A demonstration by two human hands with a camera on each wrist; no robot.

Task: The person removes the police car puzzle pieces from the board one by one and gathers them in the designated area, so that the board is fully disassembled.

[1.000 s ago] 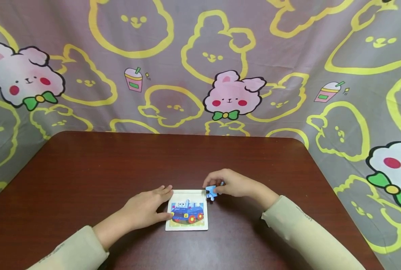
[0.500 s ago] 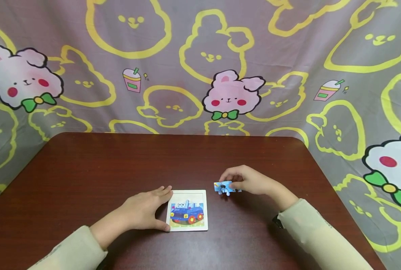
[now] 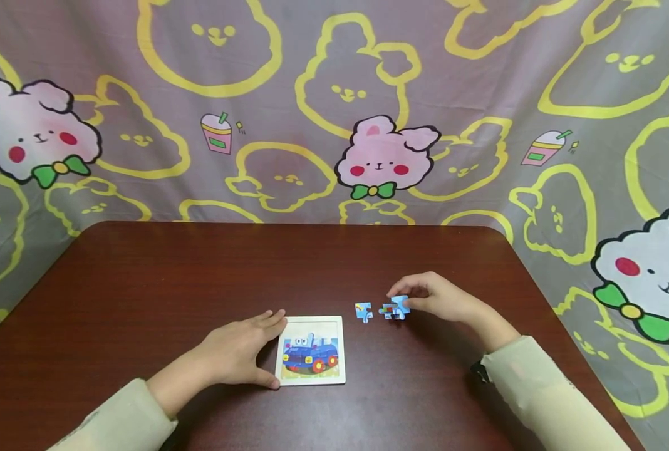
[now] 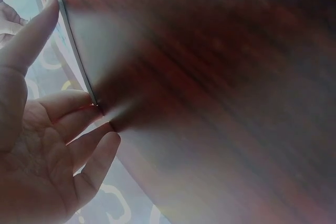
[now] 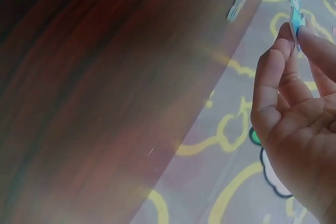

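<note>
Dressed in Pale Beige

The left sleeve (image 3: 121, 416) and the right sleeve (image 3: 545, 389) are long and pale beige, the cloth lightly wrinkled, each ending in a loose, wide cuff (image 3: 155, 407). Faint marks (image 3: 94, 419), too small to read, run along the left one's outer edge. A small black piece (image 3: 480, 372) shows under the right cuff. Left grip (image 3: 233, 351) and right grip (image 3: 444, 299) are bare, with creased palms.

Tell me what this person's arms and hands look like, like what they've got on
The left sleeve and right sleeve are pale beige, ending on the forearms. A small black item shows under the right cuff; I can't tell what. The left hand and right hand wear no gloves.
</note>
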